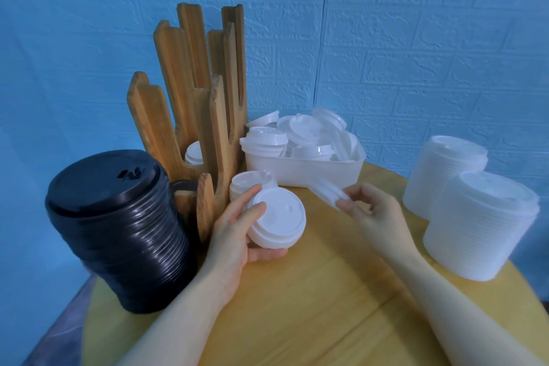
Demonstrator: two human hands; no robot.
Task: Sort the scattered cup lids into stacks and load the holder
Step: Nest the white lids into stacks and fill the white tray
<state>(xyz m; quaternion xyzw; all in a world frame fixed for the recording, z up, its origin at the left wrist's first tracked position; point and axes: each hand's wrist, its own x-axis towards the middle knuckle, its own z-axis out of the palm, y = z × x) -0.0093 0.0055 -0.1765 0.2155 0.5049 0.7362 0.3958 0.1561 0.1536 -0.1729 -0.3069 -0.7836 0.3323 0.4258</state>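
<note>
Near the table's [297, 321] middle, the left hand [234, 235] grips a short white lid stack [277, 223] and the right hand [371, 211] pinches a clear lid [326, 193] by its rim, the best hold for such light, thin, slippery, probably crushable plastic.

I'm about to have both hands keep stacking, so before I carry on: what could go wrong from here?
1. The right hand only pinches the clear lid at its edge; it might slip.
2. The tall black lid stack stands close beside the left forearm; a nudge could topple it.
3. Loose lids heap above the white bin rim, so reaching in may spill some.
</note>
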